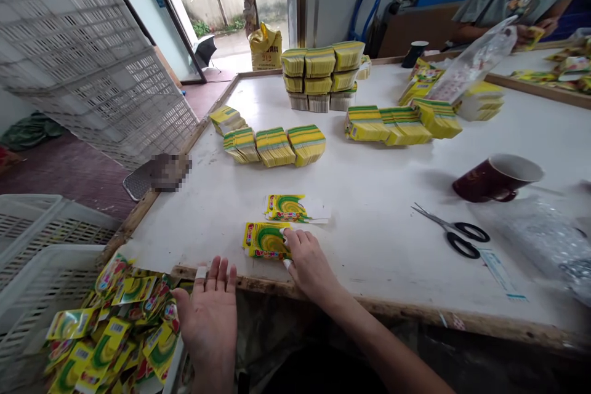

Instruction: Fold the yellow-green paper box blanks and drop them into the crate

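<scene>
My left hand (212, 314) is open, palm up, over the table's front edge beside the crate; a white wrap covers one fingertip. My right hand (310, 261) grips the right end of a yellow and green printed carton (265, 240) lying on the white table, thumb on the near side and fingers on top. White wraps show on its thumb and a fingertip. Just behind it lies another flat printed carton (285, 207) with white flaps to its right. How many cartons are under my right fingers I cannot tell.
A white crate (173, 360) at lower left holds many yellow cartons. Bundled carton stacks (274, 146) stand farther back, with taller stacks (323, 68) behind. Scissors (455, 234), a dark mug (496, 177) and clear plastic (545, 246) lie right. Another person (494, 6) works at upper right.
</scene>
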A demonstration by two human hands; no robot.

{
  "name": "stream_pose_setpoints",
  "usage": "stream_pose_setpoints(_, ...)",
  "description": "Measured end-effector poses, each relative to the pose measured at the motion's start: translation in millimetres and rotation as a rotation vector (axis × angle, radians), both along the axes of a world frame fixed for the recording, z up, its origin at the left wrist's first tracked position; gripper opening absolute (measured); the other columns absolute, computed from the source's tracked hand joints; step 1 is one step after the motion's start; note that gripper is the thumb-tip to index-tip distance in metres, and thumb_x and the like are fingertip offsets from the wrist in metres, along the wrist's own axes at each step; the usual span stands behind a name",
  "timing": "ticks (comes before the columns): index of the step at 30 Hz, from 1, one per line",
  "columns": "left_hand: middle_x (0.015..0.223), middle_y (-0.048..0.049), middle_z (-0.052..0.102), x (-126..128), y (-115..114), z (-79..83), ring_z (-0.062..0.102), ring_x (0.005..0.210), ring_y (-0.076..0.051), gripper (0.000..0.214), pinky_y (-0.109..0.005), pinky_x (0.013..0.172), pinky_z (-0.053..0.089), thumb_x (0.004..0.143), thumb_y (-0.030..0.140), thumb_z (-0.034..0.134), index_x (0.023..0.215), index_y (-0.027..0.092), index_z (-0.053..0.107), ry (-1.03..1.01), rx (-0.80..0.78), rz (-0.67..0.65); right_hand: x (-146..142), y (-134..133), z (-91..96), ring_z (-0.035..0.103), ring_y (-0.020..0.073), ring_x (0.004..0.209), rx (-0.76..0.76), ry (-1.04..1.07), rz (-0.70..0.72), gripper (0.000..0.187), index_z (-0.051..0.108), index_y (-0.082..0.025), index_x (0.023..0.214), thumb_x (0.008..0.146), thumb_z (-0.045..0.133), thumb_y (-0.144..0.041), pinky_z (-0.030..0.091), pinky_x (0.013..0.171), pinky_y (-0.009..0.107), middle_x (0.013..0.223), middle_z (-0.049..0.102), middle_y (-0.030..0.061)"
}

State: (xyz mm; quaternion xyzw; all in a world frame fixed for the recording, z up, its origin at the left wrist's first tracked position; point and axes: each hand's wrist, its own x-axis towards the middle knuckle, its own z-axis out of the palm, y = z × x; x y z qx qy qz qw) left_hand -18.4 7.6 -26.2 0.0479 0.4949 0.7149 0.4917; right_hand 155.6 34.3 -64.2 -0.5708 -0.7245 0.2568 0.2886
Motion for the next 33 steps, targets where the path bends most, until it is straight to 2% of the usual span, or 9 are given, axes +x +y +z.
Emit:
stream_pose_setpoints(5, 0.116, -0.0085, 0.062, 17.1, -6.5, -10.2, 0.056, 0.116, -0.025, 0.062, -0.044, 0.105, 0.042, 0.072, 0.071, 0.064, 0.108, 0.021, 0.061, 0.077, 0.109, -0.057, -1.7, -11.6, 8.7, 0.053, 0.0231, 0.093, -0.008, 0.114, 0.018, 0.073, 0.032, -0.018, 0.133, 0.065, 0.048, 0.006, 0.05, 0.085, 0.04, 0.107, 0.054, 0.0088)
stream_pose_setpoints(9, 0.116, -0.0073, 0.064, 36.6, -14.7, -6.0, 0.059, 0.11, -0.027, 0.062, -0.04, 0.094, 0.05, 0.068, 0.069, 0.069, 0.111, 0.024, 0.064, 0.087, 0.227, -0.162, -7.6, -30.2, 18.8, 0.055, 0.0154, 0.076, -0.156, 0.465, 0.197, 0.073, 0.034, -0.025, 0.132, 0.068, 0.059, -0.001, 0.05, 0.064, 0.025, 0.097, 0.053, 0.0011)
stream_pose_setpoints(12, 0.093, -0.0049, 0.065, 45.1, -12.6, 5.2, 0.063, 0.088, -0.022, 0.057, -0.035, 0.081, 0.054, 0.07, 0.07, 0.066, 0.098, 0.02, 0.066, 0.023, 0.296, -0.18, -14.3, -42.5, 25.6, 0.051, 0.0127, 0.07, -0.318, 0.744, 0.278, 0.069, 0.041, -0.026, 0.127, 0.066, 0.064, -0.002, 0.043, 0.058, 0.021, 0.091, 0.051, -0.0022)
stream_pose_setpoints(16, 0.068, 0.0023, 0.052, 46.5, -2.1, 15.1, 0.053, 0.062, -0.013, 0.063, -0.024, 0.062, 0.052, 0.064, 0.081, 0.061, 0.075, 0.019, 0.059, 0.004, 0.312, -0.099, -22.5, -48.3, 30.0, 0.045, 0.0129, 0.07, -0.349, 0.801, 0.278, 0.071, 0.048, -0.025, 0.122, 0.06, 0.074, -0.004, 0.039, 0.062, 0.022, 0.081, 0.048, -0.0058)
stream_pose_setpoints(21, 0.068, 0.0003, 0.063, 43.6, -4.6, 2.5, 0.061, 0.064, -0.018, 0.064, -0.027, 0.058, 0.054, 0.054, 0.084, 0.065, 0.071, 0.022, 0.063, 0.204, 0.209, -0.166, -14.4, -34.6, 31.5, 0.045, 0.0128, 0.068, -0.324, 0.93, 0.137, 0.033, 0.06, -0.02, 0.1, 0.071, 0.075, -0.021, 0.038, 0.061, 0.022, 0.076, 0.049, -0.0049)
stream_pose_setpoints(23, 0.068, 0.0019, 0.067, 40.5, -8.4, -5.6, 0.063, 0.064, -0.015, 0.046, -0.024, 0.06, 0.055, 0.058, 0.063, 0.081, 0.07, 0.021, 0.066, 0.305, 0.189, -0.175, -3.8, -27.4, 33.9, 0.049, 0.0139, 0.07, -0.287, 0.919, 0.123, 0.014, 0.064, -0.018, 0.086, 0.079, 0.071, -0.027, 0.041, 0.065, 0.024, 0.075, 0.055, -0.0029)
stream_pose_setpoints(25, 0.068, 0.0035, 0.069, 35.9, -10.0, -11.7, 0.066, 0.065, -0.012, 0.031, -0.02, 0.064, 0.055, 0.06, 0.043, 0.088, 0.072, 0.021, 0.069, 0.347, 0.181, -0.166, 7.2, -22.8, 36.8, 0.054, 0.0155, 0.073, -0.254, 0.863, 0.172, 0.014, 0.067, -0.017, 0.079, 0.085, 0.066, -0.03, 0.043, 0.068, 0.025, 0.075, 0.059, -0.0011)
stream_pose_setpoints(28, 0.073, 0.0023, 0.073, 30.0, -8.8, -14.6, 0.068, 0.069, -0.012, 0.025, -0.021, 0.069, 0.056, 0.065, 0.038, 0.086, 0.076, 0.02, 0.072, 0.346, 0.161, -0.207, 16.2, -22.2, 39.0, 0.057, 0.0174, 0.079, -0.195, 0.725, 0.236, 0.012, 0.072, -0.019, 0.087, 0.089, 0.062, -0.026, 0.044, 0.07, 0.026, 0.082, 0.061, 0.0016)
stream_pose_setpoints(33, 0.115, -0.007, 0.07, 36.9, -11.8, -9.0, 0.067, 0.104, -0.023, 0.061, -0.034, 0.091, 0.055, 0.062, 0.044, 0.087, 0.116, 0.024, 0.066, 0.43, 0.277, -0.373, 2.5, -32.7, 34.1, 0.052, 0.0189, 0.079, 0.012, 0.369, 0.19, 0.032, 0.069, -0.02, 0.109, 0.09, 0.047, -0.009, 0.043, 0.069, 0.029, 0.087, 0.053, 0.0049)
